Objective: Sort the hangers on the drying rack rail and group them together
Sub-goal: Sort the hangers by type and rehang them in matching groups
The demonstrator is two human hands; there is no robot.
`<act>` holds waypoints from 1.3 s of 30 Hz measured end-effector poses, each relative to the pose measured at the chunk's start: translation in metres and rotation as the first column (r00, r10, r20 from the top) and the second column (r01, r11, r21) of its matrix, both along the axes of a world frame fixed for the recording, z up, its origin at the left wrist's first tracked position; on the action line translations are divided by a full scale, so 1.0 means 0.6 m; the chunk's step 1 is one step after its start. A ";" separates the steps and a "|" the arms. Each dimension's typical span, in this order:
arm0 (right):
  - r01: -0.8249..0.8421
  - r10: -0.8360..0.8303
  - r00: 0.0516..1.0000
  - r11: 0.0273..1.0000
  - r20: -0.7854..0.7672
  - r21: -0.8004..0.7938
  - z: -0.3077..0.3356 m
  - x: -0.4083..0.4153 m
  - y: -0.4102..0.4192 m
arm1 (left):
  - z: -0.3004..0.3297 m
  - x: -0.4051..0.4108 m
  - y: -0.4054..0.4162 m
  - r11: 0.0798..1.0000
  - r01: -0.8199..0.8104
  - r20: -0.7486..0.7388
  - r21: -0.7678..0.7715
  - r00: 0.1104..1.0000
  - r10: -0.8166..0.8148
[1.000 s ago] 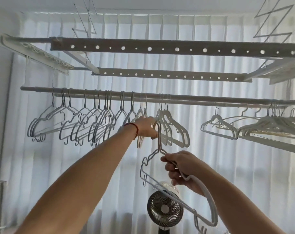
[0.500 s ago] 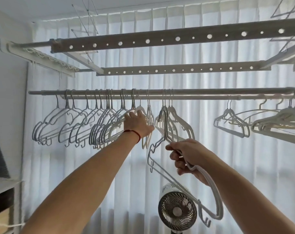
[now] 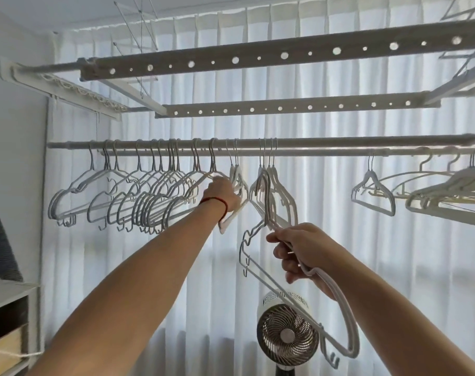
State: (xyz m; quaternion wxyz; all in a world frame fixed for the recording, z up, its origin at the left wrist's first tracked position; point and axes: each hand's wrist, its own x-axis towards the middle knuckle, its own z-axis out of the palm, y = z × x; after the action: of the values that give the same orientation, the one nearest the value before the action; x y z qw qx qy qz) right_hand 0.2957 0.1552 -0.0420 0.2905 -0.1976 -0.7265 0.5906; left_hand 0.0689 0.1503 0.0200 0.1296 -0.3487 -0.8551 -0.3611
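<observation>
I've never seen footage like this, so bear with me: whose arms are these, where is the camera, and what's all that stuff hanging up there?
The camera sits on a person's head and looks up along their own two bare arms; there is no machine. They stand under a ceiling drying rack with a long rail in front of white curtains. Many thin hangers hang on the rail: a big bunch at the left, a few in the middle, more at the far right. The left hand, with a red cord at the wrist, reaches up into the hangers beside the left bunch. The right hand grips one hanger that is off the rail and tilted downward. A round fan stands below.
</observation>
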 end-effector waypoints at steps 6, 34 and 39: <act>0.025 -0.024 0.999 1.000 0.027 -0.015 -0.017 0.014 0.012 | -0.009 0.054 0.041 0.986 0.164 -0.029 0.009 0.986 -0.164; 0.038 -0.040 0.991 0.999 0.129 0.021 0.067 -0.038 -0.144 | -0.033 -0.019 -0.126 0.709 0.618 0.357 0.340 0.613 -0.705; 0.023 -0.043 0.984 0.993 0.171 0.118 0.110 -0.085 -0.177 | -0.049 -0.052 -0.179 0.768 0.622 0.493 0.152 0.626 -0.604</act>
State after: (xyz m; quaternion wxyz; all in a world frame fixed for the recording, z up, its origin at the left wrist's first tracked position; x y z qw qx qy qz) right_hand 0.2446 0.0488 0.0238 0.2469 -0.2430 -0.7787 0.5231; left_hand 0.0376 0.0430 -0.0097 -0.2403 -0.5106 -0.6929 -0.4488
